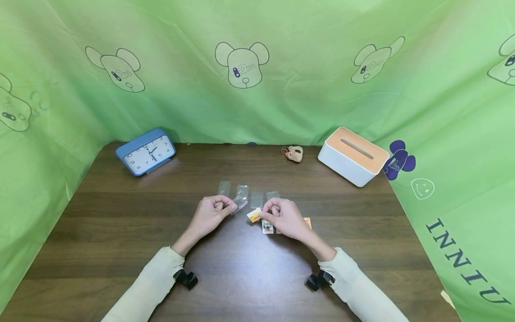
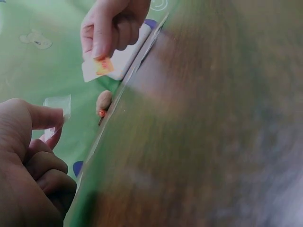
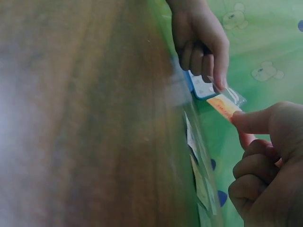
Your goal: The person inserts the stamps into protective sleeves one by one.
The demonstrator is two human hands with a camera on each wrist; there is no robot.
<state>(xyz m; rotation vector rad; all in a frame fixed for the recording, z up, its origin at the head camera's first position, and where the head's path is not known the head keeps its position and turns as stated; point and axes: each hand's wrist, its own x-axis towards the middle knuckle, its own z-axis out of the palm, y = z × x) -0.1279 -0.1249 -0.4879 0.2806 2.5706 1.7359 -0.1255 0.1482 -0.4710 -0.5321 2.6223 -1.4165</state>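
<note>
My left hand (image 1: pixel 211 213) pinches a small clear plastic sleeve (image 1: pixel 241 202) between thumb and forefinger, its other fingers curled in. In the left wrist view the see-through sleeve (image 2: pixel 59 105) stands out beyond the thumb tip. My right hand (image 1: pixel 286 218) pinches one corner of a small orange and white card (image 1: pixel 254 215), held up level with the sleeve. The right wrist view has the card (image 3: pixel 222 107) pointing toward the left hand. Below the right hand lie a picture card (image 1: pixel 267 227) and an orange card (image 1: pixel 307 222), partly covered by that hand.
Clear sleeves (image 1: pixel 257 200) lie in a row on the brown wooden table (image 1: pixel 249 286). Toward the back stand a blue clock (image 1: pixel 146 152), a small beige keychain figure (image 1: pixel 295 154) and a white tissue box (image 1: pixel 348 163) with a wooden lid. A green curtain (image 1: pixel 181 89) hangs behind.
</note>
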